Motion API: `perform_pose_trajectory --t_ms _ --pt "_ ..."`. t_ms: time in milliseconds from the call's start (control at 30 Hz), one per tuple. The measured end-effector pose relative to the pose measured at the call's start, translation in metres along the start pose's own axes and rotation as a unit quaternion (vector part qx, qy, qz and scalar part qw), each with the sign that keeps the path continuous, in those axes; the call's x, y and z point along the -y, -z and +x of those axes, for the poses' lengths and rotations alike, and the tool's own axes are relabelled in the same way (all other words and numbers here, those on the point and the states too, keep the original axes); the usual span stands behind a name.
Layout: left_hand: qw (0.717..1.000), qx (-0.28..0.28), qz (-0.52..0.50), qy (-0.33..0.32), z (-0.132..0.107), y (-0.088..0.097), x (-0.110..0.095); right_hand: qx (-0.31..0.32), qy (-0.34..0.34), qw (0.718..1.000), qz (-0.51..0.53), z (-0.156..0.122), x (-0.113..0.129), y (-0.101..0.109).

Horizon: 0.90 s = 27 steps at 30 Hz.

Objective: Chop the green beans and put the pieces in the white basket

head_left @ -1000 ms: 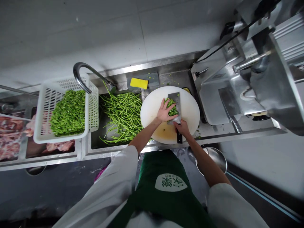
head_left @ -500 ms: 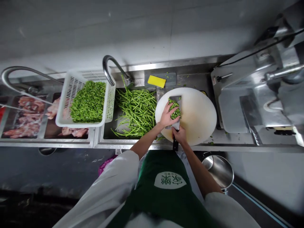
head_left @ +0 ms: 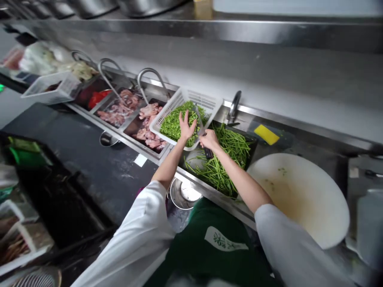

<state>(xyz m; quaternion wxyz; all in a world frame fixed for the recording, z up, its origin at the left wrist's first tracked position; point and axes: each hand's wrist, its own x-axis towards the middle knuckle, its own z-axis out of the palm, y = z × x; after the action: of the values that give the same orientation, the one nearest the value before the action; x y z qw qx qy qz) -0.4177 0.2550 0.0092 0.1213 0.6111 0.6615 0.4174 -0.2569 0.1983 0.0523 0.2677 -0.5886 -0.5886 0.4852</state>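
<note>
Head cam: basket point(head_left: 206, 99) holds chopped greens point(head_left: 171, 126), sink point(head_left: 195, 160) w/ long stalks point(head_left: 231, 150).

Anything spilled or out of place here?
Minor: a few green bits lie stray on the round white cutting board, which also shows a brownish stain against its otherwise pale surface. No clear damage visible.

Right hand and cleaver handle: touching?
Touching. The head view shows the right hand closed around the cleaver handle, its dark end sticking out below.
</note>
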Motion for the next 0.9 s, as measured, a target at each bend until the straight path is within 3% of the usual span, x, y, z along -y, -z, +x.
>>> perform_pose_trajectory --t_ms 67,133,233,300,433,500,567,633,700,767,800,900 --pt "0.999 -0.004 0.006 0.032 0.022 0.011 0.021 -0.011 0.007 0.997 -0.075 0.029 0.026 -0.012" --pt "0.998 0.053 -0.012 -0.016 0.027 0.013 0.028 0.005 -0.007 0.997 -0.079 0.042 0.036 -0.023" --pt "0.977 0.176 -0.047 -0.111 0.016 0.004 0.027 0.059 -0.024 0.997 0.034 0.040 0.032 -0.033" --pt "0.971 0.203 -0.043 -0.118 0.012 -0.001 0.030 0.101 -0.009 0.989 0.112 0.030 0.025 -0.032" --pt "0.980 0.195 0.021 -0.040 0.030 0.008 0.064 0.166 0.027 0.974 0.149 -0.014 0.005 -0.001" --pt "0.981 0.174 0.065 0.051 0.044 0.016 0.085 0.136 0.044 0.985 0.097 -0.056 -0.011 0.026" --pt "0.986 0.114 0.087 0.088 0.046 0.017 0.097 0.058 0.048 0.997 -0.012 -0.111 -0.035 0.057" --pt "0.996 0.064 0.056 0.015 0.027 0.006 0.093 -0.044 0.027 0.989 -0.141 -0.174 -0.066 0.084" --pt "0.990 0.086 -0.009 -0.112 -0.016 -0.017 0.073 -0.135 -0.025 0.962 -0.237 -0.234 -0.105 0.107" --pt "0.953 0.201 -0.045 -0.221 -0.074 -0.050 0.048 -0.221 -0.078 0.917 -0.322 -0.283 -0.147 0.123" --pt "0.922 0.280 -0.038 -0.265 -0.103 -0.069 0.037 -0.247 -0.105 0.894 -0.359 -0.301 -0.169 0.129" --pt "0.823 0.466 0.070 -0.316 -0.164 -0.131 0.021 -0.275 -0.184 0.832 -0.445 -0.333 -0.227 0.144"
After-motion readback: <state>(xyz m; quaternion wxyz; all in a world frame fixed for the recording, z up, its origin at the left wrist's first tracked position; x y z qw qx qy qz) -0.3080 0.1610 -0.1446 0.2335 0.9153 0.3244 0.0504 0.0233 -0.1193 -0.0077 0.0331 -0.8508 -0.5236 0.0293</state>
